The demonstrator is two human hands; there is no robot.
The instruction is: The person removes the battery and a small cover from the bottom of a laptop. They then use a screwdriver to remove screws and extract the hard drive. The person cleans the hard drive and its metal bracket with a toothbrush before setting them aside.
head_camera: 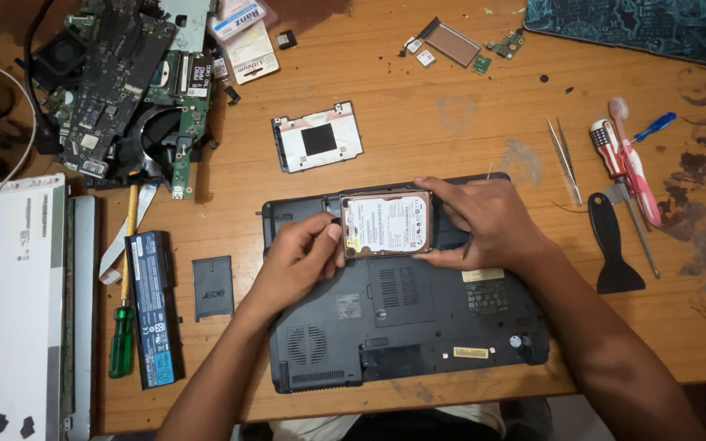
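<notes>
Silver metal and a white label cover the hard drive [387, 224], which sits at the upper middle of the black laptop base [406, 327], just above its open bay. The laptop lies upside down on the wooden counter [418, 122]. The left hand [300, 257] is curled and pinches the left short edge of the drive between thumb and fingers. The right hand [484, 222] is half closed around the right edge, with the fingers over the top corner and the thumb below. So both hands have hold of the same drive.

I judge the drive to be stiff, compact and rather dense for its size, with smooth metal sides that can slip. It is probably sensitive to knocks, so the narrow edges are the good place to grip, not the labelled face and not the connector end.

Left of the laptop lie a black battery [153, 309], a green screwdriver [124, 318] and a small plastic cover [212, 287]. On the right are a black pry tool [614, 245], tweezers [565, 159] and a red and white screwdriver [614, 155].
</notes>
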